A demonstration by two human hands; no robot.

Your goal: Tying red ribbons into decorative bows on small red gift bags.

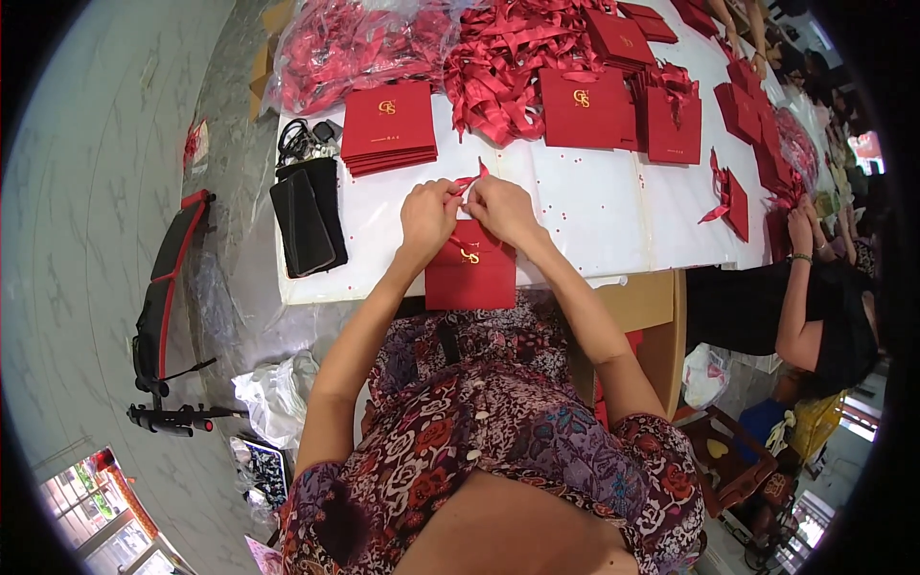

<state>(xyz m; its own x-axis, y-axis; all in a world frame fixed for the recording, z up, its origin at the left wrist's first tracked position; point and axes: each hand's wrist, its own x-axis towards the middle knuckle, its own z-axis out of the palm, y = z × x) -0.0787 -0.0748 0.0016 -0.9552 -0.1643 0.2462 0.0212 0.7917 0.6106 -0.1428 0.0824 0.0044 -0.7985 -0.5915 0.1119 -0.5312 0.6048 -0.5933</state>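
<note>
A red paper gift bag (pixel 470 286) with a gold emblem lies flat at the table's near edge, its lower part jutting over it. Above its top end, my left hand (pixel 431 218) and my right hand (pixel 503 208) meet, fingers pinched on a red ribbon (pixel 467 182). One ribbon end sticks up between the hands. The exact spot where the fingers grip is partly hidden by the knuckles. Just beyond my left hand sits a stack of flat red bags (pixel 388 125).
Loose red ribbons (pixel 494 81) and a plastic-wrapped ribbon heap (pixel 359 57) cover the far side. A black phone (pixel 305 220) lies on the white table (pixel 585 225) at left. More red bags (pixel 586 107) stand to the right. A co-worker's arm (pixel 797 287) is farther right.
</note>
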